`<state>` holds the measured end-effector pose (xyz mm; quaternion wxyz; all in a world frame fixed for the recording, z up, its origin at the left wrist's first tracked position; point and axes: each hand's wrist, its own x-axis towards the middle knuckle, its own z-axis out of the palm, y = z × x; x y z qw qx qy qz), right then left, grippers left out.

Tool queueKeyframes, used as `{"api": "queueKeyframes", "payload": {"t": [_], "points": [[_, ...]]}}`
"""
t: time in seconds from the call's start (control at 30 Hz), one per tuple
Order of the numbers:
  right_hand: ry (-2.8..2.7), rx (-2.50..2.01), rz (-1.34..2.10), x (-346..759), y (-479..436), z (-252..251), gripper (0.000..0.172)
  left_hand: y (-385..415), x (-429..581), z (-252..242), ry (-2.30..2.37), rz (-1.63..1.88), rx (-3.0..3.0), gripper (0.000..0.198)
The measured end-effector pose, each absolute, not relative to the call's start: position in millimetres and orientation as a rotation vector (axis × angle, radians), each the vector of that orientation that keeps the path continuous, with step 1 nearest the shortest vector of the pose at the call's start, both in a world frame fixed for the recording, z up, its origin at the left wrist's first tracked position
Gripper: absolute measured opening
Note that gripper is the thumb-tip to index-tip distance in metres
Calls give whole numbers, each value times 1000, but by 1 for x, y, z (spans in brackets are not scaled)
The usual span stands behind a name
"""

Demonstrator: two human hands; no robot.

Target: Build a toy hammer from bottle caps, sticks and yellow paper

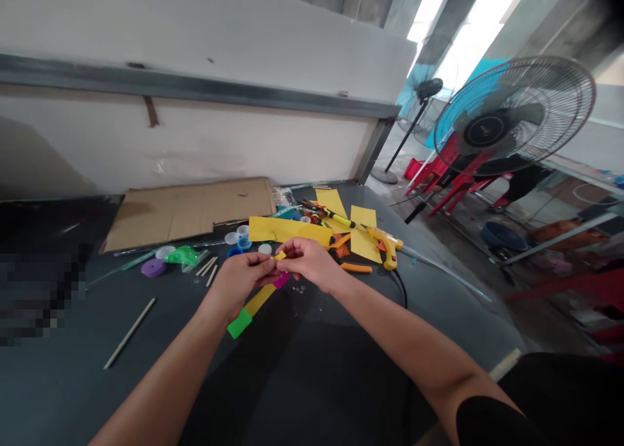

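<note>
My left hand point(238, 283) and my right hand point(309, 262) meet above the dark table, their fingertips together at a small yellow paper piece point(279, 256). A yellow paper strip point(259, 301) runs down-left from under my left hand. It has a green end point(239, 323) and a magenta piece point(281, 280) near the fingers. Beyond my right hand lie a yellow hot glue gun point(387, 246) and yellow paper sheets point(290, 231). Neither hand touches these. Several plastic bottle caps point(245, 242) sit just beyond my left hand.
A flattened cardboard sheet point(188, 212) lies against the wall at the table's back. Wooden sticks point(129, 333) and a purple tape roll point(153, 268) lie left. The glue gun's black cord trails forward. Right of the table's edge stand a large fan point(514, 114) and red plastic chairs point(451, 176).
</note>
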<state>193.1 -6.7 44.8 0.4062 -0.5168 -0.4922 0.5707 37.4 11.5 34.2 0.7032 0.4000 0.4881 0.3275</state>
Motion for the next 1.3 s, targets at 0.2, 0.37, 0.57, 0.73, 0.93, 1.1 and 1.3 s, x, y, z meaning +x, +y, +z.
{"api": "queueKeyframes", "payload": {"t": [0.2,0.37,0.57,0.73,0.93,1.1,1.3], "points": [[-1181,-1352,1420,190,-8,42,10,11,41,34,1103,747,742,17],[-1176,-1329,1434,191,-8,35,12,10,43,30,1102,766,697,17],[-1132,-1328,1444,189,-9,38,13,8,42,31,1100,783,742,17],[-1129,-1346,1453,189,-9,39,13,7,43,37,1120,765,796,15],[-1201,-1339,1435,193,-8,35,7,8,41,37,1122,726,851,9],[-1182,-1377,1455,194,-8,40,4,9,40,40,1136,682,893,11],[-1142,-1384,1489,195,-8,42,4,8,41,39,1139,678,902,13]]}}
